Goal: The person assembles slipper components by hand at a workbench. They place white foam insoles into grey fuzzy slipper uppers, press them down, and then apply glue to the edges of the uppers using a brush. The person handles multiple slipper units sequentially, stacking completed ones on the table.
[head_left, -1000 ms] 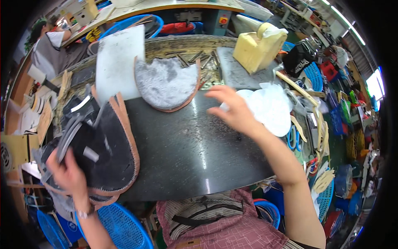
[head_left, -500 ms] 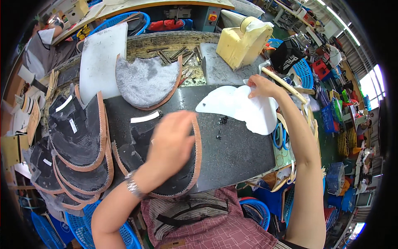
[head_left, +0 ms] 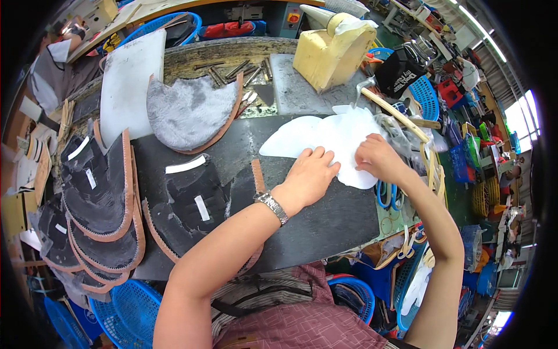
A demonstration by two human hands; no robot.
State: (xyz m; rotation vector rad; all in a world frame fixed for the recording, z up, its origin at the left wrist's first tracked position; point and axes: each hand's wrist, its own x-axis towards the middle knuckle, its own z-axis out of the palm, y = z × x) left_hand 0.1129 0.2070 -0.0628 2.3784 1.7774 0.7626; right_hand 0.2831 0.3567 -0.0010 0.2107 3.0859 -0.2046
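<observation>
White curved sheet pieces (head_left: 290, 136) lie overlapping on the dark work slab (head_left: 331, 218). My left hand (head_left: 308, 177) rests on their near edge, palm down with fingers stretched out. At their right side my right hand (head_left: 381, 158) has its fingers curled together, pinching the edge of a white sheet. Under my left forearm lies a black curved piece (head_left: 180, 192) with a brown zigzag-cut border and white strips on it. A grey fluffy piece (head_left: 192, 116) with a brown edge sits beyond it.
Overlapping black bordered pieces (head_left: 99, 203) lie at the left beside a white board (head_left: 132, 84). A yellow block (head_left: 334, 58) stands on a grey slab at the back. A hammer (head_left: 395, 113) and blue-handled scissors (head_left: 388, 195) lie right. Blue baskets (head_left: 129, 314) stand below the table edge.
My left hand has moved right, from above the black piece to the white sheets. My right hand has come nearer along their right side. The small black bits are now hidden.
</observation>
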